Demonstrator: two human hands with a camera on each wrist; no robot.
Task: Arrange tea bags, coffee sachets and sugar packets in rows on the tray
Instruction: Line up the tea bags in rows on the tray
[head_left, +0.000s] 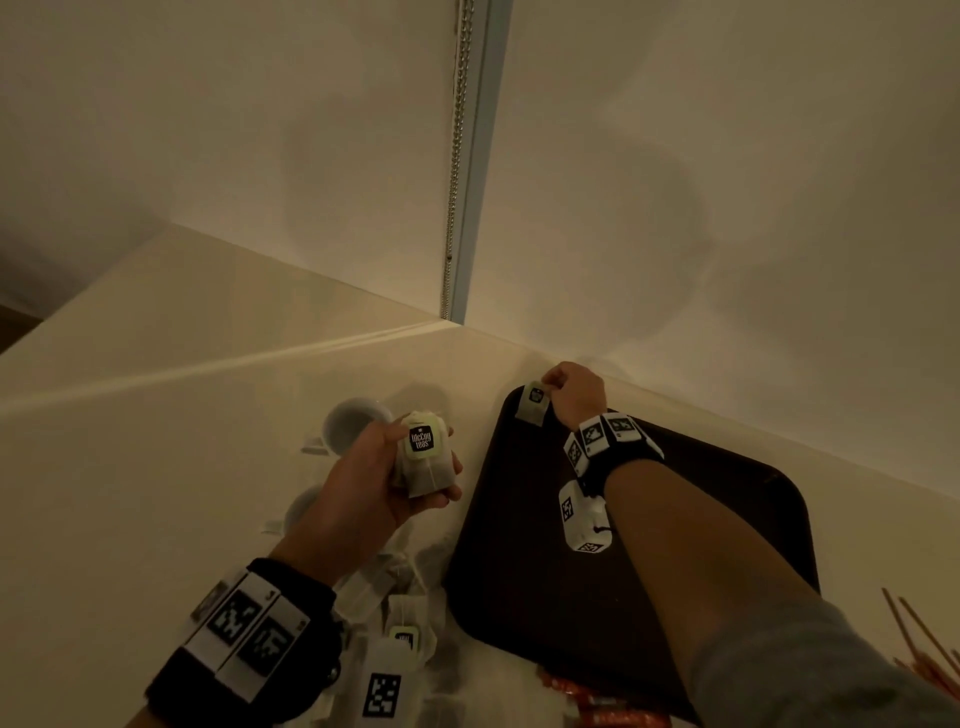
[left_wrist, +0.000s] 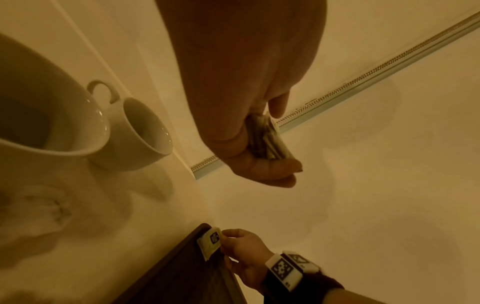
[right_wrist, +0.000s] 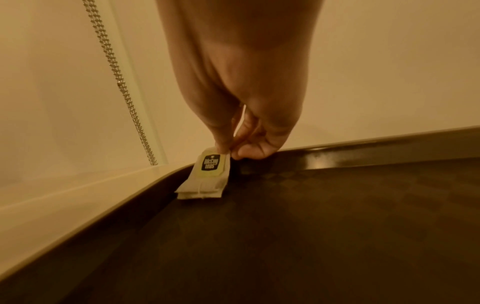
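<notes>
Right hand pinches one tea bag at the far left corner of the dark tray; left hand grips a small bundle of tea bags.

The right hand (right_wrist: 249, 142) pinches the top edge of a tea bag (right_wrist: 205, 174) between thumb and fingertips; its lower end touches the brown tray (head_left: 727, 499), close to the rim at the corner. The bag is pale folded paper with a thin string and a light green tag with a black badge that reads "McCoy teas". The left hand (head_left: 384, 483), curled, grips a bundle of tea bags (head_left: 423, 457) of the same kind above the counter, left of the tray, with the same badge on top. More loose tea bags (head_left: 405, 623) lie on the counter beside the tray, and red sachets (head_left: 602, 701) at its near edge. Two white cups (left_wrist: 140, 133) stand behind.
</notes>
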